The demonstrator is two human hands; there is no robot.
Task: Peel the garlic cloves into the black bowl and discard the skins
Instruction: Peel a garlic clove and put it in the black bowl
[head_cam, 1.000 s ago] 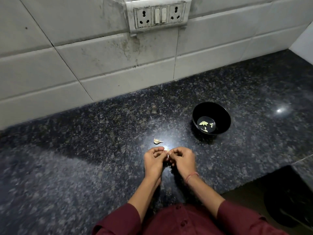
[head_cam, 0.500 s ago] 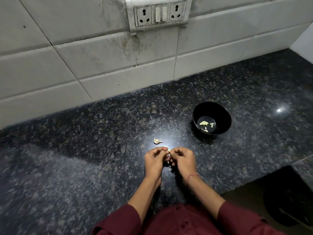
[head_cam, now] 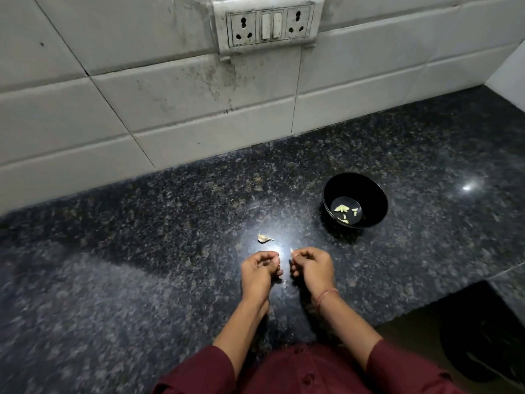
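My right hand pinches a small pale garlic clove at its fingertips, just above the dark granite counter. A short gap to the left, my left hand has its fingers curled, and I see nothing in it. A scrap of garlic skin lies on the counter between the two hands. One unpeeled clove rests just beyond my left hand. The black bowl stands to the far right of my hands and holds several peeled cloves.
A tiled wall with a socket panel backs the counter. The counter's front edge steps back at the lower right, where a dark round bin sits on the floor below.
My hands were pressed together working on the clove. They have now pulled apart, the clove stays in my right hand and a scrap of skin lies between them.
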